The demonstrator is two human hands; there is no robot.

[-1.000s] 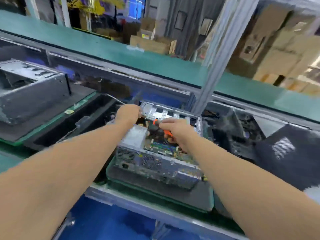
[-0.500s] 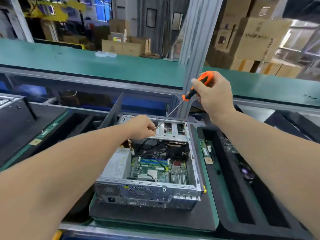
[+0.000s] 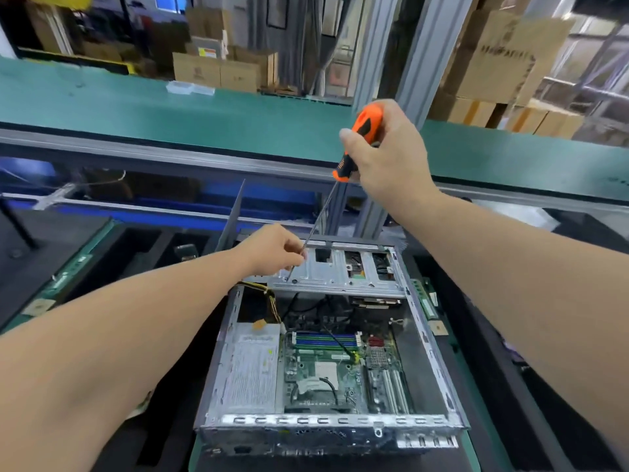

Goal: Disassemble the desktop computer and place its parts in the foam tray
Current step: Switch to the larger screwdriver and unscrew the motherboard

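While the desktop computer (image 3: 326, 352) lies open on its pad close to the viewer, the motherboard (image 3: 337, 366) and the power supply (image 3: 252, 369) are seen inside. Further back, the drive cage (image 3: 340, 270) is touched by the left hand (image 3: 272, 248), whose fingers are curled around the shaft low down, near the tip. Higher and further, the screwdriver (image 3: 357, 144) is gripped at its orange handle by the right hand (image 3: 388, 155). The cage is judged stiff and sharp-edged, so it is best taken by its folded rims; the board is judged fragile. The foam tray (image 3: 510, 352) lies just beside, on the right.
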